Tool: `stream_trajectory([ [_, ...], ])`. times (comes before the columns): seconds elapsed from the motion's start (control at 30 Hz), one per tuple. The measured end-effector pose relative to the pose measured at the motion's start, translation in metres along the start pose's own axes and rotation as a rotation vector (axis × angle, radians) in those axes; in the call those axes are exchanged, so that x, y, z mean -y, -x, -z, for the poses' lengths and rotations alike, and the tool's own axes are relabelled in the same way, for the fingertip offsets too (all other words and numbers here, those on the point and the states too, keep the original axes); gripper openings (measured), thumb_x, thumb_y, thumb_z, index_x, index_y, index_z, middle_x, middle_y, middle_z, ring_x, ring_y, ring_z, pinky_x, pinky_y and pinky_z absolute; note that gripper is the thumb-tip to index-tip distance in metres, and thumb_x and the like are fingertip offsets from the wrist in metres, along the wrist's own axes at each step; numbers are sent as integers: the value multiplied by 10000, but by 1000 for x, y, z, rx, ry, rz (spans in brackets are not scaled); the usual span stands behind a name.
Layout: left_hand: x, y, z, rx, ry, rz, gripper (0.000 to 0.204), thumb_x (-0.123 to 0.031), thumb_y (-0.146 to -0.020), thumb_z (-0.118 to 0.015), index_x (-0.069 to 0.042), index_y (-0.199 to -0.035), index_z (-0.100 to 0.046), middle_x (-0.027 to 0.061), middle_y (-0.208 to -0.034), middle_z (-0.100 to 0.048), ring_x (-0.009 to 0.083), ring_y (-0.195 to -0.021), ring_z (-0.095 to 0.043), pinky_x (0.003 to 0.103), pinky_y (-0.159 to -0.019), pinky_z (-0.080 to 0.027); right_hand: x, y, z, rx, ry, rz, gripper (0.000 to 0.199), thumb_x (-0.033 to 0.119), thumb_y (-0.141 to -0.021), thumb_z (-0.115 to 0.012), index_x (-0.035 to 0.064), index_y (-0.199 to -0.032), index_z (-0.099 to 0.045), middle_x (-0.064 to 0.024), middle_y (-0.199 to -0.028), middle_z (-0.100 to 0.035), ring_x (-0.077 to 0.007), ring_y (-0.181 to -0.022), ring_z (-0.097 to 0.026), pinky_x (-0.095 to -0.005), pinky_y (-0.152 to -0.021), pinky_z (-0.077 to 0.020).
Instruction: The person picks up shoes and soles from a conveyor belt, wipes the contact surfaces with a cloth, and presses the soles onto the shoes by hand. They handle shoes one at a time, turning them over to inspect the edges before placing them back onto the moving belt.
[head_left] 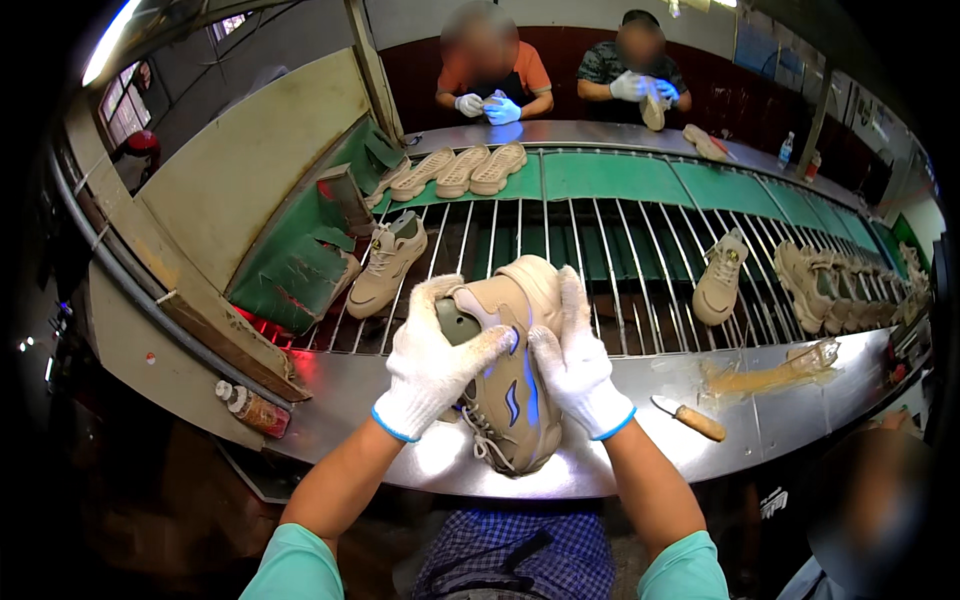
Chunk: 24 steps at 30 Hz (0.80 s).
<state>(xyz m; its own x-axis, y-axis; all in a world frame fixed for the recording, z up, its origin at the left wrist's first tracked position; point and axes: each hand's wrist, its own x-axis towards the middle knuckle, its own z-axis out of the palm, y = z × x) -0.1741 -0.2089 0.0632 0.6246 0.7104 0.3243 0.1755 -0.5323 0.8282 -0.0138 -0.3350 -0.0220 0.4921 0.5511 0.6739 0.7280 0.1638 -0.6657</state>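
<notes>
Between my two hands I grip a beige lace-up sneaker (500, 390) on its side, toe toward me and heel away, over the metal ledge. A green shoe last shows in its opening beside my left fingers. My left hand (440, 350), in a white glove with a blue cuff, wraps round the ankle side, thumb on the side panel. My right hand (575, 360), gloved the same way, presses its thumb near the sole with fingers up by the heel. Bluish light falls on the side panel. To the right of my right hand lies a knife (690, 417) with a wooden handle.
Beyond the ledge (640, 450) runs a rack of metal rods (600, 270) with a single sneaker (384, 265) left, another sneaker (720, 277) right, and several more at far right. Several soles (456, 172) rest on a green belt. Two gloved co-workers sit opposite. Bottles (252, 408) stand at left.
</notes>
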Motion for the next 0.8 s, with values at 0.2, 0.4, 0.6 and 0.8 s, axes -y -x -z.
stream_trajectory([
  [0.2, 4, -3, -5, 21, 6, -5, 817, -227, -777, -962, 14, -1426, -527, 139, -1234, -695, 220, -1137, -682, 371, -1017, -562, -4, 15, 20, 156, -299, -379, 872, 361, -1003, -702, 8, -1675, -273, -288, -1622, -453, -409, -1448, -544, -454, -1192, -462],
  [0.4, -11, 3, -12, 5, -90, -10, 872, -345, -749, -965, 7, -1424, -540, 174, -1261, -699, 264, -1175, -690, 401, -1040, -554, 7, 10, 21, 124, -149, -349, 929, 395, -975, -737, 2, -1663, -252, -331, -1563, -493, -474, -1358, -605, -486, -1149, -504],
  [0.6, -1, 3, -6, -6, -11, 11, 789, -208, -809, -942, 20, -1433, -516, 148, -1279, -657, 210, -1188, -643, 367, -1044, -536, 19, -2, 19, 199, -179, -477, 897, 453, -992, -699, -21, -1648, -313, -312, -1609, -465, -436, -1442, -540, -463, -1217, -428],
  [0.8, 4, 17, 3, -42, 51, -81, 802, -191, -812, -952, 20, -1440, -501, 139, -1281, -650, 196, -1170, -649, 364, -1036, -540, 16, 42, 31, 262, -545, -680, 651, 407, -1063, -582, 87, -1616, -455, -210, -1578, -559, -347, -1457, -542, -414, -1222, -416],
])
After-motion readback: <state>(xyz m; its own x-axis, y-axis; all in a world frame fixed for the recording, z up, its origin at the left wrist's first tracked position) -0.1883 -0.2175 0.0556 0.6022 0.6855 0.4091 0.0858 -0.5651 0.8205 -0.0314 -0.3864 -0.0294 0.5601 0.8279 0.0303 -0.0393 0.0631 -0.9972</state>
